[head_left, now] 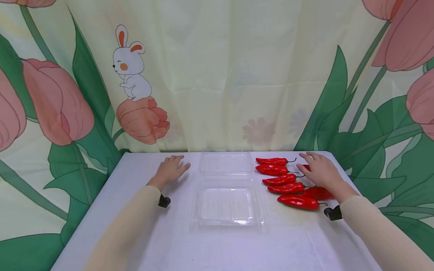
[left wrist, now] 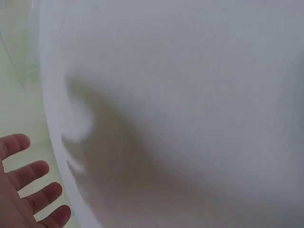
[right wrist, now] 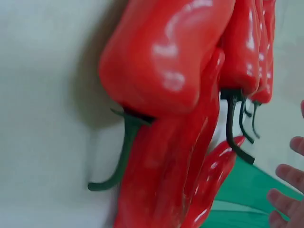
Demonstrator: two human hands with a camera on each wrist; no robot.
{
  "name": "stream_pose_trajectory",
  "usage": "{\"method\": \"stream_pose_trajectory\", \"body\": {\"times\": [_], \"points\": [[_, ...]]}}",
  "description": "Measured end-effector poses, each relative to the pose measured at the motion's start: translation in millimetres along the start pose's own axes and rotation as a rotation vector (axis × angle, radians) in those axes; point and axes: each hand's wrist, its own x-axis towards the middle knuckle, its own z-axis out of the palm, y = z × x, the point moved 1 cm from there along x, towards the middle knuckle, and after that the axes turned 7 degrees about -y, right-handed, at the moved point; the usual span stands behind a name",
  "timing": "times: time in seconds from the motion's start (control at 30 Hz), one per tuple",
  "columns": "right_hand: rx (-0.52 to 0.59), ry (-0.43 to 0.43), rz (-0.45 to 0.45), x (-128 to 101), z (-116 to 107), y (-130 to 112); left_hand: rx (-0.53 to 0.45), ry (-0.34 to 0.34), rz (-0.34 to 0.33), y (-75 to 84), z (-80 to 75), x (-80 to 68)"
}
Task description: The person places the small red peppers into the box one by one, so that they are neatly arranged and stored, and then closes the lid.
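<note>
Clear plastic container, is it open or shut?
Open: the clear plastic container lies spread on the table, its far half beyond the near one, neither covering the other.

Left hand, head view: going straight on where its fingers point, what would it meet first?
The left hand would probably meet the tulip-print curtain first, passing left of the clear plastic container, though depth is unclear.

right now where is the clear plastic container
In the head view, the clear plastic container lies open on the table, right of the left hand, left of the red peppers.
</note>
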Motion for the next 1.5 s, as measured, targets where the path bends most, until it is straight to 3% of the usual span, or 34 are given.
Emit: {"method": "stream_pose_trajectory", "body": {"times": [0.17,0.4,0.6,0.87,1.03,1.23,1.5], "points": [[0.002,0.009,-0.021,-11,3,-10,-0.085,0.003,0.012,9.4,7.3,-9.2],[-0.001,-0.029,-0.038,-26,5,-24,-0.318,-0.025,0.042,21.5,15.3,-22.0],[0.018,-0.052,-0.048,-36,6,-34,-0.44,-0.049,0.027,32.0,19.8,-34.4],[0.044,-0.063,-0.08,-47,7,-43,-0.661,-0.142,-0.037,39.1,24.8,-52.4],[0.056,-0.058,-0.104,-56,2,-45,-0.85,-0.218,-0.059,41.7,27.5,-63.6],[0.097,-0.096,-0.108,-66,4,-45,-1.03,-0.306,-0.035,43.4,30.5,-82.6],[0.112,-0.14,-0.119,-75,12,-50,-1.128,-0.357,0.009,49.0,32.1,-100.6]]}}
